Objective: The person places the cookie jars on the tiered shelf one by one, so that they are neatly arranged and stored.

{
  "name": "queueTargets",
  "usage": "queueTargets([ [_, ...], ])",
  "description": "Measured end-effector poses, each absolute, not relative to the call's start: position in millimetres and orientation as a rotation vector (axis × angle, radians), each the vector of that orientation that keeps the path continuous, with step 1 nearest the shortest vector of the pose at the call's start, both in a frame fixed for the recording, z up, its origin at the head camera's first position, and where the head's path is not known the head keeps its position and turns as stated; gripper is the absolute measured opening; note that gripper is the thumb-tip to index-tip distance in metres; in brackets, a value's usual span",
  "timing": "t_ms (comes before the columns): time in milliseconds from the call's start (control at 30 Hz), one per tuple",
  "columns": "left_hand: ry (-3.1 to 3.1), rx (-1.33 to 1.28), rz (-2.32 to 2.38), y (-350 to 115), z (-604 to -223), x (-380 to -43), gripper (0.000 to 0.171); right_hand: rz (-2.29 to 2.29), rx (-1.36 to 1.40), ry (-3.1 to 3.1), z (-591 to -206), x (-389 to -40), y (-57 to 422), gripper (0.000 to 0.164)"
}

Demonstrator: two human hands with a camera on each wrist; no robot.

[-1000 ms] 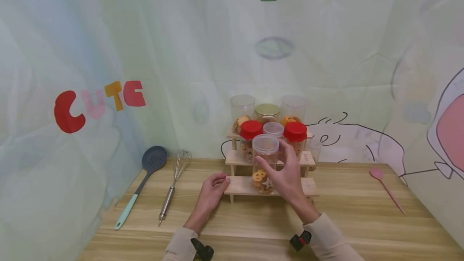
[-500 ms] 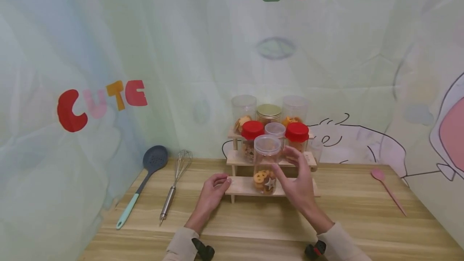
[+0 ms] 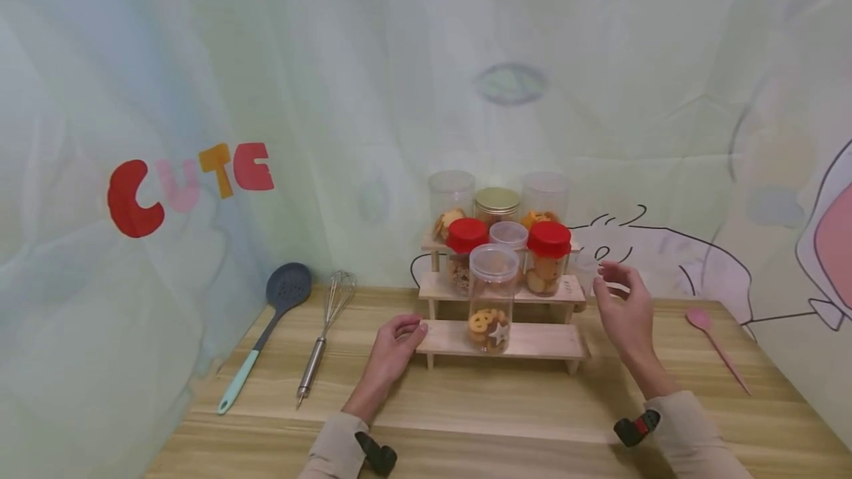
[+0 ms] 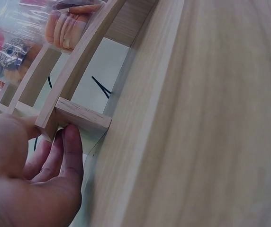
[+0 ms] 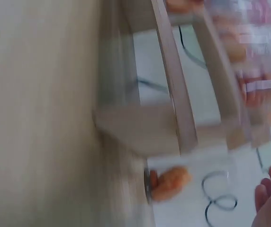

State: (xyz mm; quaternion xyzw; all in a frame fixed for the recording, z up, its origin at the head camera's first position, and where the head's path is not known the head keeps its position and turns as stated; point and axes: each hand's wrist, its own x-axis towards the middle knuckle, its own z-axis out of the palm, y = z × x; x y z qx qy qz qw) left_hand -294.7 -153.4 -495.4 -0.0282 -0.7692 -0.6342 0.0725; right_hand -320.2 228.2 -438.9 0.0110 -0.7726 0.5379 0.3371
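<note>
A three-step wooden stand (image 3: 546,342) holds jars of cookies. My left hand (image 3: 393,350) pinches the left end of its lowest step, thumb above and fingers beneath in the left wrist view. On that step stands a tall clear jar (image 3: 494,279) with cookies at its bottom, upright and untouched. My right hand (image 3: 629,316) holds nothing, its fingers loosely bent to the right of the stand. Its fingertips overlap a clear jar (image 3: 587,272) behind the stand's right side. In the blurred right wrist view, orange cookies (image 5: 171,183) show low beyond the stand's end.
Two red-lidded jars (image 3: 549,240) flank a small clear-lidded jar (image 3: 509,235) on the middle step. A gold-lidded jar (image 3: 498,200) stands between two clear jars on top. A slotted skimmer (image 3: 286,290) and whisk (image 3: 322,338) lie left, a pink spoon (image 3: 715,350) right.
My right hand has let go of the tall clear jar on the lowest step and moved right, past the stand's end. The left hand keeps its hold on the stand.
</note>
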Motion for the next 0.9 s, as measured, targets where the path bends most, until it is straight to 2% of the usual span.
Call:
queueTargets([
  [100,-2.304,-0.088,-1.915,-153.8,-495.5,-295.0,0.043,1.389,-0.022,-2.093,-436.4,-333.2,242.3,0.039],
  [400,-2.298,-0.08,-1.925,-154.9,-496.9,-294.9,0.044,1.291,0.02,-2.485,-428.3,-361.8,253.6,0.077],
  [767,-2.298,-0.086,-1.914,-152.3,-497.3,-295.9,0.044,1.293,0.016,-2.653,-425.7,-381.0,254.7,0.091],
  [900,-2.301,-0.081,-1.905,-152.9,-496.3,-295.8,0.044,1.272,0.047,-2.682,-427.9,-382.9,256.5,0.09],
])
